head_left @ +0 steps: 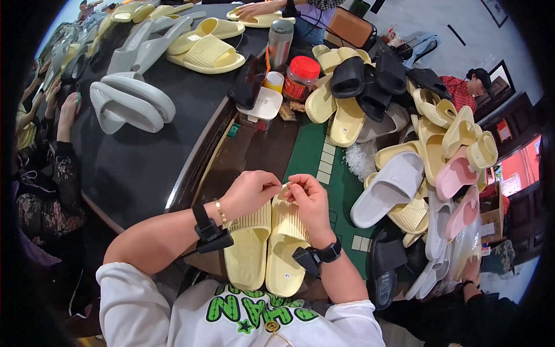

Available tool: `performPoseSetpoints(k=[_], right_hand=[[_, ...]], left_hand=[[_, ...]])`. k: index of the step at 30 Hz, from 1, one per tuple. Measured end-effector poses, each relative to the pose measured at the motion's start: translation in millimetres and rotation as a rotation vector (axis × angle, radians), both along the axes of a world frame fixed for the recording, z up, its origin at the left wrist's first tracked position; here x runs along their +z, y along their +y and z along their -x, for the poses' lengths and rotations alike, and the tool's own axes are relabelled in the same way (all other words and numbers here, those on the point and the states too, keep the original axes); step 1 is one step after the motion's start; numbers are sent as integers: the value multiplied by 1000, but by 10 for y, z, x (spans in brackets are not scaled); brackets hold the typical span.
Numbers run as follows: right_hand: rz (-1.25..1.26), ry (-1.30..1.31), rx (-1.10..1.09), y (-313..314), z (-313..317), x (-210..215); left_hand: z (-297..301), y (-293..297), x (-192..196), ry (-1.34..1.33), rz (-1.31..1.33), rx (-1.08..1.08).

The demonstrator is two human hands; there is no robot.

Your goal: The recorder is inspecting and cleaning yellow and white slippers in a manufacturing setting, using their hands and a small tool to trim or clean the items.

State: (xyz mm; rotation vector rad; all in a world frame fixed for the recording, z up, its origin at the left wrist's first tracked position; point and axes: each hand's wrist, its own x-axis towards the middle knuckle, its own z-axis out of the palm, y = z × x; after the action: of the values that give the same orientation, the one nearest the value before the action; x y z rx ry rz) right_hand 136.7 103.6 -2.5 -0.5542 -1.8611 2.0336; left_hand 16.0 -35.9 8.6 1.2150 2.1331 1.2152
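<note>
A pair of pale yellow slide slippers lies side by side in front of me, toes pointing away: the left slipper [247, 254] and the right slipper [284, 260], which has a small white sticker near its heel. My left hand [252, 192] is at the far end of the pair, its fingertips pinched together. Facing it, my right hand [307, 202] bends over the right slipper's toe, thumb and fingers pinched. The fingertips of both hands nearly meet there. Anything between them is too small to make out. Dark devices are strapped to both wrists.
A heap of yellow, grey, black and pink slippers [399, 144] rises at the right. Beyond my hands stand a red-lidded jar [302, 78], a white-lidded box [261, 105] and a steel tumbler [281, 43]. Grey slippers [132, 103] lie on the black table [144, 185]. Other people work around it.
</note>
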Motion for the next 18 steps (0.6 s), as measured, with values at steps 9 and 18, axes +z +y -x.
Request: performPoseSetpoints(k=[9,18], right_hand=[[71,31,2,23,-9,-57],[70,72,3,8,2,-61]], left_hand=[[-27,2,50,-74,-13,25],[-35,-2,91,-96,-44,33]])
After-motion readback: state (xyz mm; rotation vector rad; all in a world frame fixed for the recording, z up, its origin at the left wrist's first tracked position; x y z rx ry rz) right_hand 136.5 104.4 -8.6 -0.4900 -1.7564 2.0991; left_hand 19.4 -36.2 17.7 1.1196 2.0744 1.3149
